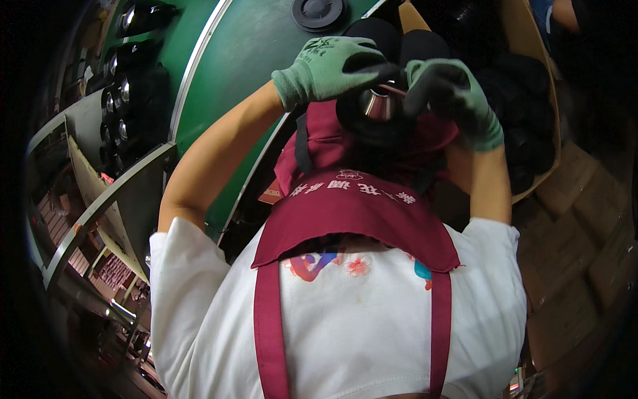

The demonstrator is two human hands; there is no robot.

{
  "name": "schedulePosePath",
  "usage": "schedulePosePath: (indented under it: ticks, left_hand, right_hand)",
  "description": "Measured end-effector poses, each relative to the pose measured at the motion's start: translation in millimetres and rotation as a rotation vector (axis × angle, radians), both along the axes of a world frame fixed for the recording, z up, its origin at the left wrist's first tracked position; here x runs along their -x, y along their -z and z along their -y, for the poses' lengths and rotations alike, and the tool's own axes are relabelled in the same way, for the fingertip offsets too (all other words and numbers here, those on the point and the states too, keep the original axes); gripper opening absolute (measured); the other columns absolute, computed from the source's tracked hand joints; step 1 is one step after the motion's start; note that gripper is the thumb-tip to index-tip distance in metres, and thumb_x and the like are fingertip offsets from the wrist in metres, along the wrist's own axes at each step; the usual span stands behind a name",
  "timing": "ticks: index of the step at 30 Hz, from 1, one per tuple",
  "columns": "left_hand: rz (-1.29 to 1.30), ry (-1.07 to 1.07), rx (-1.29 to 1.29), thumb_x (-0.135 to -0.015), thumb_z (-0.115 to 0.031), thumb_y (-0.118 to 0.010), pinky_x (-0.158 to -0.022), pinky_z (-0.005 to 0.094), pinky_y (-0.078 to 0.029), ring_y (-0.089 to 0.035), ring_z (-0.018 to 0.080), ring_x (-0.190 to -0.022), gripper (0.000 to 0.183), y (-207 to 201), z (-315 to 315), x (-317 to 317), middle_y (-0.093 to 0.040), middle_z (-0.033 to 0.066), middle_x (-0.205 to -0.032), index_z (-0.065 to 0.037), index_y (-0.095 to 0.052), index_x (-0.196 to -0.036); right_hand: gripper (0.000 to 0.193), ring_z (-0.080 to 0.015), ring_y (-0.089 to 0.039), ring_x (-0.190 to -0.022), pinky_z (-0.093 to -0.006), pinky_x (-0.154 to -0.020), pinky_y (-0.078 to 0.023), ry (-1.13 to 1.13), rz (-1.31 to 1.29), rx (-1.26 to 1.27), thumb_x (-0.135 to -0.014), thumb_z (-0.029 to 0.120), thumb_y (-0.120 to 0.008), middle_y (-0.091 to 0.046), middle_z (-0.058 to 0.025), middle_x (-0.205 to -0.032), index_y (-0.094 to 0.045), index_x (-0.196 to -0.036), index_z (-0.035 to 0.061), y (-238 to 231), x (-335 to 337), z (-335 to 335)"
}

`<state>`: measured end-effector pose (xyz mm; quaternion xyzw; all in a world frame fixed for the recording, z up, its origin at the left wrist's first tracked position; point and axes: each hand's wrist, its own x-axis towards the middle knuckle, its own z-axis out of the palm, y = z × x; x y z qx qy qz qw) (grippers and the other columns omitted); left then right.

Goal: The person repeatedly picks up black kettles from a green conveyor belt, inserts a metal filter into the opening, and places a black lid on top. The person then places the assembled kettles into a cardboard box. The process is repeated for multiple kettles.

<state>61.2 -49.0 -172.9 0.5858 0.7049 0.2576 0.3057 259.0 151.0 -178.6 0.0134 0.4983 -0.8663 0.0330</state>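
Flanking a shiny cone (379, 107), left hand (332, 68) and right hand (458, 100), pinch unclear from here, could scratch it by slipping.

Runs as white Chinese characters (364, 188) in a curved row across the maroon apron (359, 216), well apart from its bib hem (342, 231), with a small outlined white emblem (349, 175) just beside the row. Shows also as dark print (320, 45) on the back of the left hand (333, 68), on its green glove (325, 80), toward the cuff (290, 88), partly too small to read.
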Motion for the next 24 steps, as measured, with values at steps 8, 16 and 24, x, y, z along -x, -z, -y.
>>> schedulePosePath:
  ticks: [8,16,24]
  left_hand:
    - [0.125,0.058,-0.581,-0.102,-0.022,-0.054,-0.097,0.0378,-0.05,-0.063,0.0323,-0.11,0.045,72,-82,-5,-0.066,0.0145,-0.118,-0.015,-0.056,-0.146]
    - [0.552,-0.516,-0.565,-0.097,-0.019,-0.068,-0.108,0.0353,-0.045,-0.056,0.0226,-0.126,0.052,37,-31,0,-0.056,0.0103,-0.132,-0.003,-0.051,-0.144]
    - [0.269,-0.143,-0.311,-0.066,-0.034,-0.095,-0.117,0.0514,-0.035,-0.04,0.0439,-0.144,0.089,17,69,-68,-0.037,0.0234,-0.156,-0.011,-0.055,-0.142]
  right_hand:
    - [0.035,-0.0262,-0.06,-0.097,-0.0422,-0.094,-0.04,0.177,-0.162,-1.012,-0.075,0.03,-0.084,-0.066,-0.0041,-0.099,-0.074,-0.106,0.0179,-83,8,110]
    - [0.055,-0.0409,-0.067,-0.108,-0.0465,-0.089,-0.055,0.137,0.396,-1.271,-0.091,0.026,-0.069,-0.069,-0.0224,-0.12,-0.056,-0.142,0.0152,-49,0,16]
    - [0.061,-0.0437,-0.06,-0.12,-0.0537,-0.097,-0.05,0.516,0.104,-1.522,-0.096,0.028,-0.062,-0.059,-0.0221,-0.139,-0.043,-0.15,0.0101,136,186,-22]
